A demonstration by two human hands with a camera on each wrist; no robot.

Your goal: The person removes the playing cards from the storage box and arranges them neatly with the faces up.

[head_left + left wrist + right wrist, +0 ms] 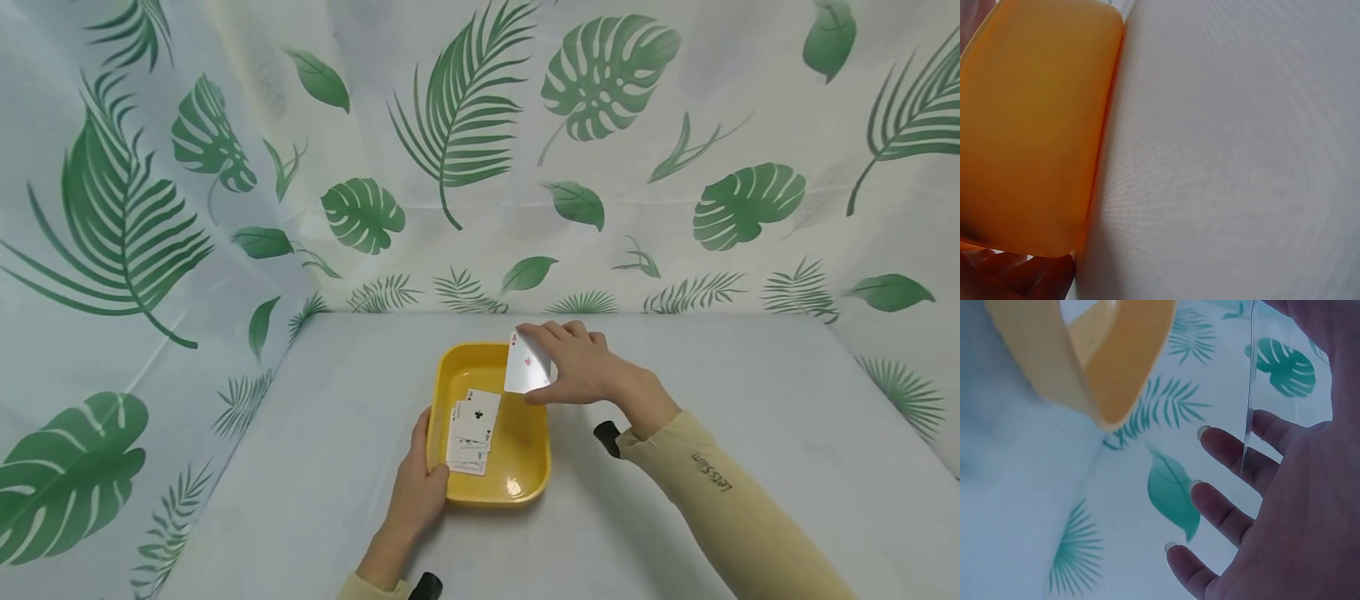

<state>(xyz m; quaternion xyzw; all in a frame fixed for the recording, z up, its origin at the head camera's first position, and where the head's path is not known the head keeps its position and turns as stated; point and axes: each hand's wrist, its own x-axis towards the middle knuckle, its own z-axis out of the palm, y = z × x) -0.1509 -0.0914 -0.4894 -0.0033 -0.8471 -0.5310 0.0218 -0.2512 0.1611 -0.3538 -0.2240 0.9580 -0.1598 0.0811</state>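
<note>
A yellow tray (pixel 517 483) sits on the white table with several playing cards (pixel 472 429) lying face up in its left half. My left hand (pixel 420 487) grips the tray's near-left rim, thumb over the edge; the left wrist view shows only the tray's outer wall (pixel 1035 125). My right hand (pixel 581 362) hovers above the tray's far-right corner and pinches one card (pixel 527 367) with red pips, held upright and facing me. In the right wrist view that card (pixel 1249 400) appears edge-on against my fingers (pixel 1235 456), with the tray's corner (pixel 1116 369) at upper left.
A white cloth with green leaf prints (pixel 465 108) covers the back and side walls close around the table (pixel 750 417). The tabletop stretches to either side of the tray.
</note>
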